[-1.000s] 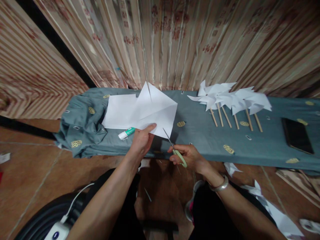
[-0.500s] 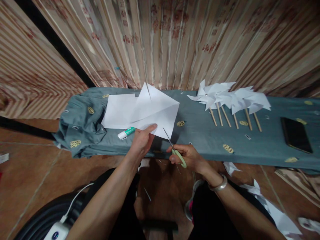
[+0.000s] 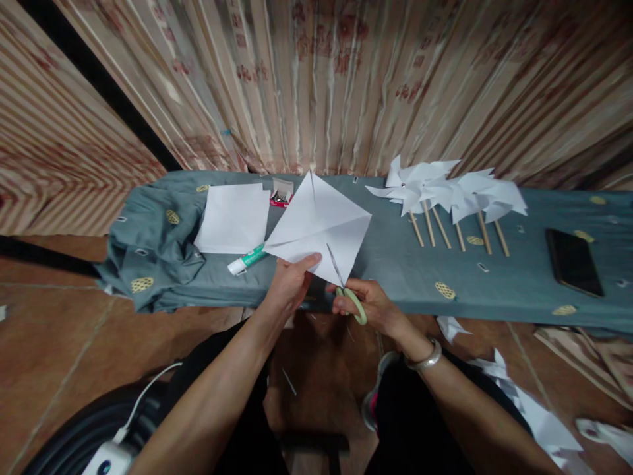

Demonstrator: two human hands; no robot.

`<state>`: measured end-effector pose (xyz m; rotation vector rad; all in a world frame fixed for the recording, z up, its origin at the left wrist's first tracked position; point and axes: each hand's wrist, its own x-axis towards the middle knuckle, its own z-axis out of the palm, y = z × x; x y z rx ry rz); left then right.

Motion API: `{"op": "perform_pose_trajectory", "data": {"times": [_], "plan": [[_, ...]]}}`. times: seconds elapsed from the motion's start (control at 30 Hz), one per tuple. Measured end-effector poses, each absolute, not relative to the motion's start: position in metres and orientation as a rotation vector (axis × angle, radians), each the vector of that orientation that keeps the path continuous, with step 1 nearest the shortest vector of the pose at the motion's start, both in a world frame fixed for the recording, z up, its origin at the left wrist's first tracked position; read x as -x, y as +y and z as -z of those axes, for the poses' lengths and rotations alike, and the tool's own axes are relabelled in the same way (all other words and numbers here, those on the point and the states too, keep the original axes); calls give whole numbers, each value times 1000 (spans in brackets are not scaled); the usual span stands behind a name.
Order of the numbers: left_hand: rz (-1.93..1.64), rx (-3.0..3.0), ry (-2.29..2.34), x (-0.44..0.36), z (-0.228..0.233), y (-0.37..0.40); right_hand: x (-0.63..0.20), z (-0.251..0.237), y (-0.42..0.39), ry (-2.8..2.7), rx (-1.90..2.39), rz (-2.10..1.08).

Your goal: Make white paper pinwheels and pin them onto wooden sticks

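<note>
At the near edge of the table (image 3: 395, 264), your left hand (image 3: 289, 285) pinches the lower corner of a creased white paper square (image 3: 319, 224), grip closed on the sheet, which is raised and tilted above the grey-green cloth. Your right hand (image 3: 370, 305) holds the green-handled scissors (image 3: 346, 287), fingers closed through the loops; the blades sit against the paper's lower edge, just beside your left thumb. Blade opening cannot be determined. A glue stick (image 3: 246, 258) lies left of the sheet, touching a flat paper stack (image 3: 232, 218). Paper pinwheels (image 3: 445, 191) on sticks and a dark phone (image 3: 572, 260) lie to the right, well apart.
</note>
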<state>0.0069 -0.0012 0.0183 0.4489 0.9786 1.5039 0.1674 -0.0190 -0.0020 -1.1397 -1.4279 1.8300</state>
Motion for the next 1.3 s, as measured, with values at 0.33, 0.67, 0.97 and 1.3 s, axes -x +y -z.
{"op": "perform_pose_trajectory", "data": {"times": [0.33, 0.67, 0.97, 1.3], "plan": [[-1496, -437, 989, -9, -17, -1, -167, -1, -19, -1397, 1167, -1824], [-1487, -423, 1000, -8, -19, -2, -164, 2, -18, -1300, 1197, -1858], [-1500, -423, 987, -7, -19, -1, -163, 5, -18, -1294, 1218, -1835], [-1468, -456, 987, -10, -16, -2, -165, 2, -18, -1300, 1212, -1820]]}}
